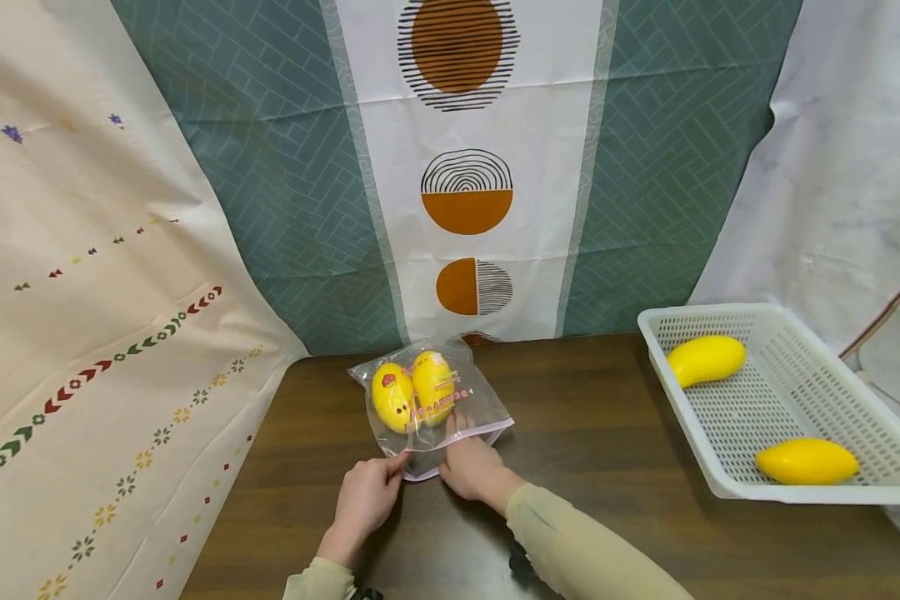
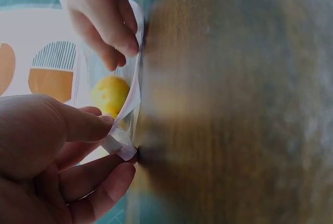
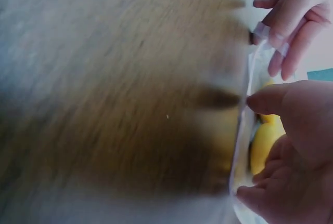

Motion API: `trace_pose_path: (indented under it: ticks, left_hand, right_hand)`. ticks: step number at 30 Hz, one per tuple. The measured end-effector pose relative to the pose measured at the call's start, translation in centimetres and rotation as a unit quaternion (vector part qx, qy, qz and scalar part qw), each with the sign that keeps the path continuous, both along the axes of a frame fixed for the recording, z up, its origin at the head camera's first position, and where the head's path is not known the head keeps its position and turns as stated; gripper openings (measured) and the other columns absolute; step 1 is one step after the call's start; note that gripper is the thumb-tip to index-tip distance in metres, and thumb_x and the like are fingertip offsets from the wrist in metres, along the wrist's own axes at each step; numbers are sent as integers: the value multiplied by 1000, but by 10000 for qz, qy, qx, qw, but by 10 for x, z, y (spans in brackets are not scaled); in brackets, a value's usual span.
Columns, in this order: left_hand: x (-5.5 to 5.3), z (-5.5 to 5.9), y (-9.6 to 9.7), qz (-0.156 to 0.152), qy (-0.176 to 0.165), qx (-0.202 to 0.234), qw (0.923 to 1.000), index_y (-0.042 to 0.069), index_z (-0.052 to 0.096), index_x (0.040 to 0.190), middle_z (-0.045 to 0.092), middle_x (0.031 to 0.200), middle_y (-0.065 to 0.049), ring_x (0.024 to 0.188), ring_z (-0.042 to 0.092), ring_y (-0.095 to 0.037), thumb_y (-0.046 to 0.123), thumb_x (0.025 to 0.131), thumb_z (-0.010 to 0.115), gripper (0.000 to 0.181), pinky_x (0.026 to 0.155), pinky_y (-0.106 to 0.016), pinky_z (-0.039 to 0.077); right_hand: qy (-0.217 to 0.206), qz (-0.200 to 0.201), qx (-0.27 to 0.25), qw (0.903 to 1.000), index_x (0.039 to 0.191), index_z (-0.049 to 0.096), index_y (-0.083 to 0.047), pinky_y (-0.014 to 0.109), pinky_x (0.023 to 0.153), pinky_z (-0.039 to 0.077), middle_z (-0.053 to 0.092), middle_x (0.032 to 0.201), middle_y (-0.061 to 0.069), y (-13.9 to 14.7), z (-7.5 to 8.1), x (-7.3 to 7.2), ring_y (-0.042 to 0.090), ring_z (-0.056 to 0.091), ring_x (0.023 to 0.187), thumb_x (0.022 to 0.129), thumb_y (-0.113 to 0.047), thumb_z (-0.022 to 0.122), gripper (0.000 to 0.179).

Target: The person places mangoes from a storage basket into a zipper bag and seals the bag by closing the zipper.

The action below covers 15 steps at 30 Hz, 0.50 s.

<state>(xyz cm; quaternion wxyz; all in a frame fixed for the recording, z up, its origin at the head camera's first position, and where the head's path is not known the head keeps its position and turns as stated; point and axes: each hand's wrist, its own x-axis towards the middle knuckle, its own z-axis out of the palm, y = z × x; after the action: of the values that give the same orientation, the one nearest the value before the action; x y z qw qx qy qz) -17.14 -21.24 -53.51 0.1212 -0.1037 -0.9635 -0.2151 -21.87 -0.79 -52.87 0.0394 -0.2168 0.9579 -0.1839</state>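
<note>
A clear zip bag (image 1: 487,412) with pink printing and a pink-edged mouth lies on the table, its mouth facing me. Inside it, two yellow oval fruits (image 1: 433,387) that look like mangoes lie side by side. My left hand (image 1: 370,494) pinches the left corner of the mouth between thumb and fingers, as the left wrist view shows closely. The right hand (image 1: 471,467) reaches in at the parted mouth, its fingertips seen through the film near the right fruit. In the right wrist view its thumb (image 3: 268,97) touches the bag's rim. It grips no fruit.
At the right stands a white perforated plastic basket (image 1: 776,492) with two yellow mangoes (image 1: 807,462) lying apart in it. Behind the brown wooden table (image 1: 570,417) hangs a patterned green and white cloth (image 1: 285,167). A cream cloth (image 1: 120,333) borders the left side.
</note>
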Motion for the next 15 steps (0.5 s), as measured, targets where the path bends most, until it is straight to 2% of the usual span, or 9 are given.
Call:
trace_pose_path:
  ticks: [3, 6, 10, 12, 15]
  left_hand:
    - [0, -1, 0, -21, 13, -24, 10000, 18, 84, 123, 80, 90, -11, 72, 74, -32, 5, 90, 81, 35, 60, -48, 54]
    - [0, -1, 0, -35, 29, -72, 10000, 18, 84, 122, 80, 88, -11, 71, 74, -33, 6, 90, 81, 34, 60, -48, 53]
    - [0, -1, 0, -55, 19, -122, 9999, 18, 84, 121, 80, 88, -10, 69, 73, -31, 6, 90, 82, 33, 59, -46, 53]
    - [-1, 0, 0, -84, 24, -112, 9999, 18, 84, 121, 80, 87, -10, 69, 73, -31, 6, 90, 82, 33, 59, -46, 52]
    - [-1, -1, 0, -91, 37, -111, 9999, 18, 84, 121, 80, 88, -10, 70, 73, -31, 7, 90, 81, 32, 60, -47, 53]
  right_hand:
    - [3, 178, 226, 9996, 158, 37, 14, 48, 118, 40, 34, 167, 30, 8, 4, 5, 45, 37, 153, 98, -25, 70, 79]
    - [54, 428, 473, 9980, 152, 50, 10, 47, 119, 39, 45, 162, 27, 16, 8, 10, 43, 43, 150, 98, -28, 70, 69]
    - [84, 787, 718, 9943, 139, 65, 5, 46, 113, 46, 62, 145, 21, 29, 15, 15, 40, 54, 140, 99, -33, 70, 55]
    - [26, 915, 757, 9929, 135, 68, 3, 47, 109, 49, 65, 139, 20, 36, 20, 16, 40, 57, 135, 100, -33, 70, 50]
    - [-76, 1017, 760, 9919, 136, 69, 1, 48, 106, 50, 65, 139, 19, 47, 25, 17, 38, 58, 132, 103, -32, 69, 47]
